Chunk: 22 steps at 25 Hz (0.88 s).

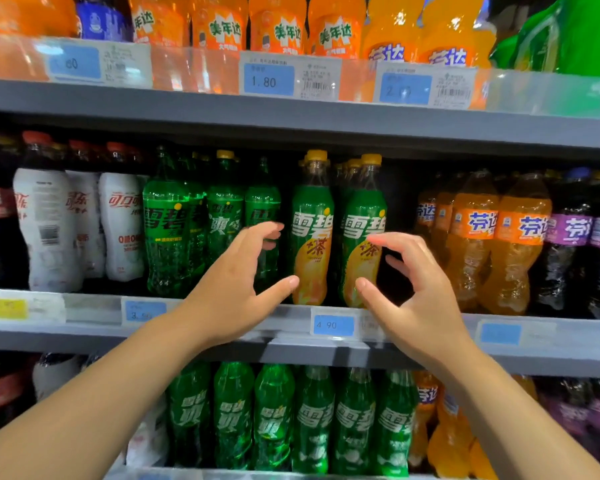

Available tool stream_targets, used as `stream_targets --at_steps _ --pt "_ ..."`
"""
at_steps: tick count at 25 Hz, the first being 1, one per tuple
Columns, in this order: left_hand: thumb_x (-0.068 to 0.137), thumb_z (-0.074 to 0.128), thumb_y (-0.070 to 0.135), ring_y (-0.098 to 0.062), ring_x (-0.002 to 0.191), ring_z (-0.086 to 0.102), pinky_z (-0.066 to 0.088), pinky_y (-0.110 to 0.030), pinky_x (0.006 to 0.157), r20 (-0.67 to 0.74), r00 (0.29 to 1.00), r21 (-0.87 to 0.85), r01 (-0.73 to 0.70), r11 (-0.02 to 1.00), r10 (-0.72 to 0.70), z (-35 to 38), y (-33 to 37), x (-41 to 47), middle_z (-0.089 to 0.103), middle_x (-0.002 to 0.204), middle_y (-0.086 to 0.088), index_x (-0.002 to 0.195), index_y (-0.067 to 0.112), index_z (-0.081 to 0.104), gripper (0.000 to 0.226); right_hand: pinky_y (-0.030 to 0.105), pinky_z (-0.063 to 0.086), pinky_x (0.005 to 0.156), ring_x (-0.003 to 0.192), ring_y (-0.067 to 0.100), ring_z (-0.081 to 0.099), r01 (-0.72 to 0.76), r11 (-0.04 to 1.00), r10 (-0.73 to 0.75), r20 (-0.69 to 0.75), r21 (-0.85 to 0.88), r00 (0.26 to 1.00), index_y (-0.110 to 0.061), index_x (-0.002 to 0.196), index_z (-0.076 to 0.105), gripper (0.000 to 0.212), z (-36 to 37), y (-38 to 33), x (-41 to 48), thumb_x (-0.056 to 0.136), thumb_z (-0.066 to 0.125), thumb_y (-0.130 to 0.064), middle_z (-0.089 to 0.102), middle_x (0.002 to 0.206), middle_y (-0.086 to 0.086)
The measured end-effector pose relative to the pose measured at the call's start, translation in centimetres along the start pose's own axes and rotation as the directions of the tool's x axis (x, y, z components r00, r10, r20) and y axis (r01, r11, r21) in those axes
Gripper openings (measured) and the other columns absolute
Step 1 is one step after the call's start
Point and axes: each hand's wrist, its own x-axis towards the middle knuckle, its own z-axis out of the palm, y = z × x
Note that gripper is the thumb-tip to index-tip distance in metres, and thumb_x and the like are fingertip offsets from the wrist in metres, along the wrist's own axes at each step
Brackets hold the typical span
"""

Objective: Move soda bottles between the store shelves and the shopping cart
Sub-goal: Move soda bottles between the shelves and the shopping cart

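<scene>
Both of your bare arms were stretched toward the middle shelf point(84, 329) of a store drinks display. Two bottles stood upright side by side at the front edge of that shelf, just above a blue price tag point(333, 325) reading 4.90: the left green-and-yellow bottle point(310, 230) and the right green-and-yellow bottle point(362, 233), each with a yellow cap.

Your left hand point(236, 289) was spread wide and held nothing. Its fingers point(271, 228) curved in the air just left of the left green-and-yellow bottle, at label height. Its thumb point(284, 284) pointed at the bottle's lower body; whether the tip touched could not be told.

Your right hand point(420, 303) was also spread, with its fingers loosely curved, and held nothing. Its forefinger point(392, 239) lay at the right edge of the right green-and-yellow bottle's label. Its thumb point(364, 287) lay in front of that bottle's lower body. Contact could not be told there either. Both bottles stood between your two hands.

On the same shelf, plain green bottles point(167, 237) and white-labelled cola bottles point(49, 230) stood to the left, and orange soda bottles point(520, 244) to the right. More green bottles point(312, 420) filled the shelf below.
</scene>
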Motion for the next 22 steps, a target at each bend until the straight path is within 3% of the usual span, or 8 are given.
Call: stream_targets --at_steps 5,8,11,18,22 --pt "0.092 0.057 0.053 0.004 0.132 0.044 0.041 -0.024 0.108 -0.032 0.999 0.045 -0.022 0.999 0.023 -2.0 -0.4 -4.1 0.046 0.140 0.018 0.145 0.030 0.040 0.059 0.029 0.048 0.104 0.129 0.014 0.055 0.018 0.981 -0.048 0.151 0.193 0.987 -0.023 0.135 0.058 0.046 2.5 -3.1 -2.5 0.091 0.069 -0.029 0.059 0.132 -0.012" --pt "0.094 0.060 0.044 -0.006 0.129 0.050 0.044 -0.029 0.106 -0.041 0.998 0.083 -0.043 0.996 0.047 -4.1 -0.7 -7.3 0.052 0.136 0.011 0.140 0.022 0.049 0.052 0.032 0.048 0.106 0.131 0.011 0.053 0.006 0.971 -0.068 0.250 0.239 0.966 -0.022 0.138 0.056 0.048 4.5 -4.7 -3.3 0.092 0.068 -0.031 0.057 0.135 -0.010" --pt "0.095 0.062 0.041 -0.006 0.129 0.051 0.042 -0.028 0.106 -0.023 1.000 0.119 0.020 0.993 -0.017 -7.2 -1.1 -11.3 0.053 0.136 0.009 0.138 0.020 0.050 0.049 0.032 0.047 0.107 0.131 0.008 0.052 -0.014 0.964 -0.065 0.288 0.265 0.955 -0.025 0.137 0.056 0.047 7.0 -6.8 -4.3 0.093 0.067 -0.035 0.056 0.136 -0.010" --pt "0.093 0.056 0.057 0.003 0.132 0.046 0.040 -0.023 0.109 -0.074 0.982 0.214 0.187 0.959 -0.175 -17.8 -4.7 -21.8 0.052 0.138 0.017 0.141 0.026 0.048 0.058 0.034 0.050 0.105 0.130 0.007 0.053 -0.002 0.943 -0.117 0.334 0.334 0.935 -0.032 0.133 0.056 0.043 15.3 -15.4 -6.8 0.092 0.065 -0.041 0.056 0.133 -0.018" --pt "0.093 0.052 0.063 0.002 0.132 0.047 0.046 -0.031 0.106 -0.094 0.962 0.218 0.270 0.938 -0.255 -25.8 -7.0 -29.8 0.050 0.139 0.022 0.141 0.036 0.044 0.055 0.020 0.045 0.102 0.128 0.002 0.051 -0.002 0.934 -0.147 0.389 0.357 0.909 -0.040 0.133 0.053 0.045 21.7 -23.4 -9.8 0.089 0.060 -0.050 0.053 0.133 -0.023"
